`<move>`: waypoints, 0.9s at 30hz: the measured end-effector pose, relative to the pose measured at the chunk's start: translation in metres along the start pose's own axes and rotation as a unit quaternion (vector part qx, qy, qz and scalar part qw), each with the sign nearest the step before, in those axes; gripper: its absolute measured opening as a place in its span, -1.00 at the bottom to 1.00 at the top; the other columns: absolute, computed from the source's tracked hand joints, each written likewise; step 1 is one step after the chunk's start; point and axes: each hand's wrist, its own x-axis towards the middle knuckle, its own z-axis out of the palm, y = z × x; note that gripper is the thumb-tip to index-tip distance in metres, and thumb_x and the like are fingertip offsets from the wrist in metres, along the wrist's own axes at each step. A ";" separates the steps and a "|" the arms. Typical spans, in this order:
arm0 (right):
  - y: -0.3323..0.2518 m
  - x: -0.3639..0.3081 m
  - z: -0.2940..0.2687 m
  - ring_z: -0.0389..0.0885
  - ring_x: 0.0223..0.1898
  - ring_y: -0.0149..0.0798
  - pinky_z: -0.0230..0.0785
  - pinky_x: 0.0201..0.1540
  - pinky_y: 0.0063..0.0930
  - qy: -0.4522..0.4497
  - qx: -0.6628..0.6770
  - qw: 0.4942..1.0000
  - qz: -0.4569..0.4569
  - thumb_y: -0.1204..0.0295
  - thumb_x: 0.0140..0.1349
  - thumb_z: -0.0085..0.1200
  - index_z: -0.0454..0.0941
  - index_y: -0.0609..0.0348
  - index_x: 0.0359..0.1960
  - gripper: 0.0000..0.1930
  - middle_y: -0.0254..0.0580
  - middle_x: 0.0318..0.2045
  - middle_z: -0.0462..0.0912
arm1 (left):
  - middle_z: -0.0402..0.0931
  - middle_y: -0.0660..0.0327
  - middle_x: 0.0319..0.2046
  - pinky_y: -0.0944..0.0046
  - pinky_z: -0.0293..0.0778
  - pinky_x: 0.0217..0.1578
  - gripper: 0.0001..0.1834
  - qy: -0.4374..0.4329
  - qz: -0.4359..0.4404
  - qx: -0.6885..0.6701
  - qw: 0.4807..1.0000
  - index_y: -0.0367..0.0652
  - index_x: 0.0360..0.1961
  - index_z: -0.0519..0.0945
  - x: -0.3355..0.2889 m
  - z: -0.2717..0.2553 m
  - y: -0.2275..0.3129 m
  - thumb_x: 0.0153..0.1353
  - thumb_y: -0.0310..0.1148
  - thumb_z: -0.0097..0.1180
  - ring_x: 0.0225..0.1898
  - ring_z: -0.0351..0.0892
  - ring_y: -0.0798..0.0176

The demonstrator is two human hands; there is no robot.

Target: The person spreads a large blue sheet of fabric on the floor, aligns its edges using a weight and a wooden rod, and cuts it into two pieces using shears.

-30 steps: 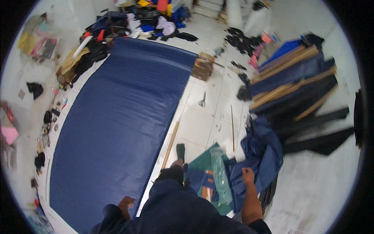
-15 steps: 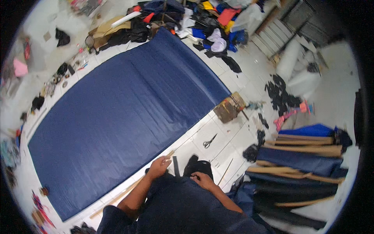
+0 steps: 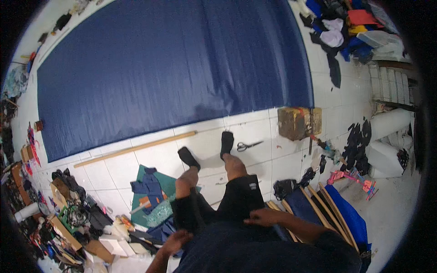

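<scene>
My left hand [image 3: 177, 241] hangs beside my dark shorts, its fingers loosely apart and slightly blurred, with nothing in it. My right hand [image 3: 263, 217] is by my right thigh, fingers loosely bent and apart, and it too holds nothing. I stand in black socks on the tiled floor. Before my feet lies a long wooden stick [image 3: 136, 149], along the near edge of a large dark blue sheet [image 3: 173, 68] spread on the floor. Black-handled scissors [image 3: 248, 146] rest on the tiles right of my feet.
A worn block [image 3: 293, 123] sits on the sheet's near right corner. At the left lie a green mat [image 3: 150, 179] with blue cloth and tangled clutter. On the right are wooden-edged blue panels [image 3: 343, 214], black scraps [image 3: 357, 145] and white rolls [image 3: 391, 123]. Cloth scraps [image 3: 337, 34] heap at far right.
My left hand has let go of the wooden stick, which now lies on the floor, and has drawn back to my side. The view has turned and I stand more upright.
</scene>
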 end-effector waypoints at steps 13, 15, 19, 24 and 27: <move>0.113 0.278 -0.313 0.61 -0.10 -0.24 0.44 0.01 -0.35 0.433 -0.065 0.893 -0.108 0.27 0.30 0.17 0.56 0.16 -0.10 -0.73 -0.20 -0.16 0.63 | 0.58 -0.04 0.01 0.09 0.44 0.07 -0.60 0.256 -0.267 -0.053 0.928 -0.25 0.12 0.53 0.270 -0.166 -0.345 0.40 -0.22 -0.02 0.02 0.55 0.02; 0.127 0.371 -0.364 0.50 0.11 0.03 0.36 0.17 -0.16 0.477 -0.205 0.836 -0.180 0.07 0.32 0.10 0.48 0.15 0.12 -0.51 0.02 0.07 0.51 | 0.56 -0.06 0.04 0.07 0.42 0.11 -0.57 0.404 -0.190 0.095 0.890 -0.25 0.17 0.50 0.325 -0.249 -0.351 0.40 -0.22 -0.02 0.06 0.54 -0.02; 0.124 0.502 -0.399 0.18 0.37 0.14 0.05 0.37 0.07 0.522 -0.344 0.757 -0.193 -0.04 0.35 -0.01 0.28 -0.05 0.35 -0.38 0.03 0.34 0.24 | 0.41 -0.14 0.19 0.06 0.27 0.26 -0.47 0.522 0.167 0.216 0.808 -0.27 0.28 0.39 0.506 -0.335 -0.175 0.35 -0.28 0.10 0.23 0.39 -0.08; 0.137 0.584 -0.419 -0.21 0.52 0.05 -0.34 0.46 0.25 0.505 -0.477 0.704 -0.145 -0.22 0.32 -0.16 0.16 -0.31 0.44 -0.30 -0.12 0.49 -0.04 | -0.04 -0.20 0.43 -0.12 0.00 0.39 -0.29 0.603 0.186 0.250 0.735 -0.04 0.44 0.18 0.601 -0.354 -0.072 0.37 -0.02 0.06 0.45 -0.06 -0.26; 0.142 0.592 -0.421 -0.28 0.53 0.03 -0.40 0.46 0.25 0.511 -0.463 0.710 -0.138 -0.24 0.32 -0.18 0.14 -0.37 0.45 -0.31 -0.20 0.51 -0.10 | -0.09 -0.27 0.44 -0.23 -0.10 0.38 -0.20 0.653 0.193 0.285 0.675 -0.11 0.46 0.11 0.630 -0.361 -0.051 0.35 0.07 0.04 0.45 -0.13 -0.35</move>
